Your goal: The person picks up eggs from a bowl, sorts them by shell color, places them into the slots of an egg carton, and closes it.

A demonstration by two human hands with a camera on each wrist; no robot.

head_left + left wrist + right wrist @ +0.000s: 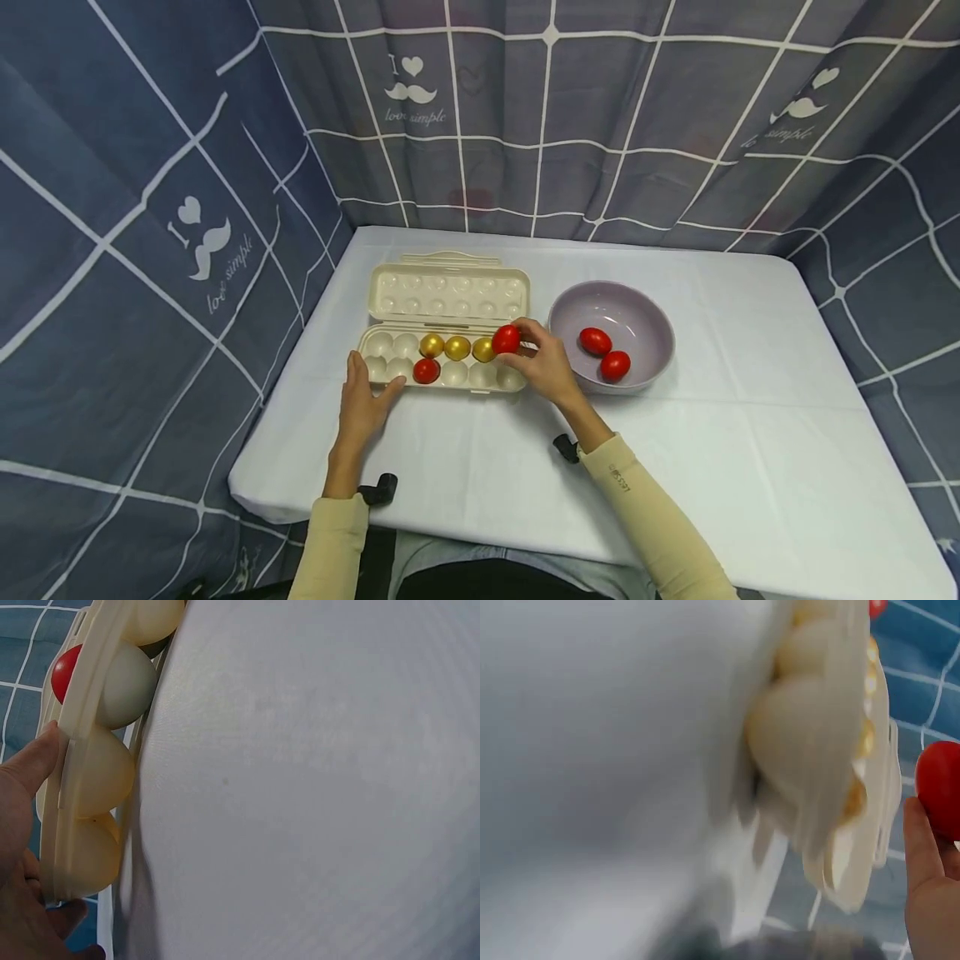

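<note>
A cream egg carton (452, 377) lies with its lid folded back. Gold eggs (457, 347) sit in its back row, and one red egg (427, 371) occupies a front-row cup. My left hand (363, 408) holds the carton's left end, thumb at the front rim and fingers around the end in the left wrist view. Above the right part of the carton, my right hand (546, 364) pinches another red egg (506, 339) between thumb and fingers. That egg (941, 787) appears raised over the rim in the right wrist view. The hand hides the back row's right end.
Right of the carton stands a mauve bowl (660, 371) with two red eggs (596, 341) inside. White cloth (757, 400) covers the table. Grey-blue curtains with white lines (495, 108) hang behind and at the sides.
</note>
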